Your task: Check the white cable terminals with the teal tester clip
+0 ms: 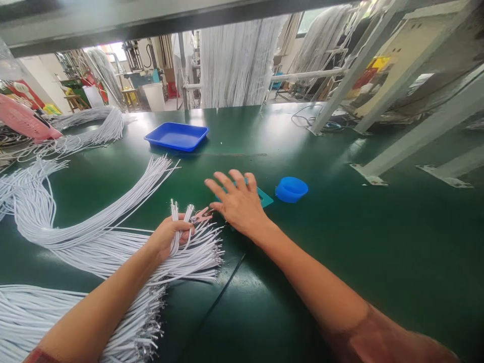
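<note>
My left hand (171,237) is closed around a small bunch of white cables (175,214), their cut ends pointing up in two clusters. A pink clip (202,216) sits just right of those fingers; whether they touch it I cannot tell. Beneath the left hand spreads a big bundle of white cables (202,254) with stripped-looking ends. My right hand (244,207) has its fingers spread, holding nothing, above a flat teal piece (266,198) that it partly hides. Just beyond, to the right, is a small round blue container (292,190).
On the green table (340,242) a shallow blue tray (177,137) stands farther back. More cable bundles (94,217) cover the left side. A pink object (26,121) lies at far left. White metal struts (378,174) rise at the right, and a beam (151,25) crosses overhead.
</note>
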Demonstrator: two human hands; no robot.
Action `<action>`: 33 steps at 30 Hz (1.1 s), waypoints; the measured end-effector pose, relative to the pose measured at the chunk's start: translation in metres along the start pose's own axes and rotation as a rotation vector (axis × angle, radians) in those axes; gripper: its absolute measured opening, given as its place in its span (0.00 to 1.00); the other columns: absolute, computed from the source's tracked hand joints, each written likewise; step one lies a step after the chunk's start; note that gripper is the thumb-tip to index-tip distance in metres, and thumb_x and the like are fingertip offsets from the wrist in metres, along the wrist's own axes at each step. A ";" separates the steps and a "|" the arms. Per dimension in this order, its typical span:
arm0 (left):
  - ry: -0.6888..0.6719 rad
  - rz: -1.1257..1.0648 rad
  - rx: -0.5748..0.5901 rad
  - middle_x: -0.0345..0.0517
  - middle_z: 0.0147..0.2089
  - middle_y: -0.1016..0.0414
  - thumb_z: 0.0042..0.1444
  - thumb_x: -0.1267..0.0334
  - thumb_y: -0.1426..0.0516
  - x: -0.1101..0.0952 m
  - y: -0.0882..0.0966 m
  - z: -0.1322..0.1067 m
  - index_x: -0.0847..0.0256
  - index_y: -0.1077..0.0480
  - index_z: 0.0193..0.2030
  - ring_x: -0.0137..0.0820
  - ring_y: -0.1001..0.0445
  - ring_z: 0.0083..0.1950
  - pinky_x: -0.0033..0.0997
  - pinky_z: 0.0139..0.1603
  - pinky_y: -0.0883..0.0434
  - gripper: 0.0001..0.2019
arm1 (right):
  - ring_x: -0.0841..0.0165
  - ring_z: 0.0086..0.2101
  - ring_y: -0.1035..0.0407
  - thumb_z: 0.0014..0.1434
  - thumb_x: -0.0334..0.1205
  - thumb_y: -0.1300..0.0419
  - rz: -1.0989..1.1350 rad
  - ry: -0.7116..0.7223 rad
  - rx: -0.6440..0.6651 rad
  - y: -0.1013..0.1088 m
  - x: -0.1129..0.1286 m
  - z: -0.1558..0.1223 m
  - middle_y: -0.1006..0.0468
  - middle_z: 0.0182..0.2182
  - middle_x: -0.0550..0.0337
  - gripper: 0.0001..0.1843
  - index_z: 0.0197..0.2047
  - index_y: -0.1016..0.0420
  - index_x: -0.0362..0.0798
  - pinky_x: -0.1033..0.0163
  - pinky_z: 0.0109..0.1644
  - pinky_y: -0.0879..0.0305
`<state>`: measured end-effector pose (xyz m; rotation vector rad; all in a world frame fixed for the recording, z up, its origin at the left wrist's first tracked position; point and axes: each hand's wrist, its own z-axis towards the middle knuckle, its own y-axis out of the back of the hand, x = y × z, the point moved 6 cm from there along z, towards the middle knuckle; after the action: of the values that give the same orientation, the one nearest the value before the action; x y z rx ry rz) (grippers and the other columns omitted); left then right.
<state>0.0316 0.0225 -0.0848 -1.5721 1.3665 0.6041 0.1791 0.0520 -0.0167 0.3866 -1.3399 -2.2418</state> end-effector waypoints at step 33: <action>-0.386 0.255 -0.144 0.40 0.25 0.35 0.49 0.59 0.41 -0.025 0.005 -0.035 0.64 0.25 0.34 0.25 0.39 0.30 0.25 0.31 0.42 0.10 | 0.74 0.24 0.36 0.47 0.40 0.38 1.158 -0.433 0.086 -0.004 0.022 -0.008 0.25 0.23 0.60 0.08 0.26 0.24 0.43 0.69 0.27 0.43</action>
<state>0.0135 0.0043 -0.0500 -1.3114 1.2541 1.1212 0.1641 0.0355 -0.0239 -0.7316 -1.3308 -1.2911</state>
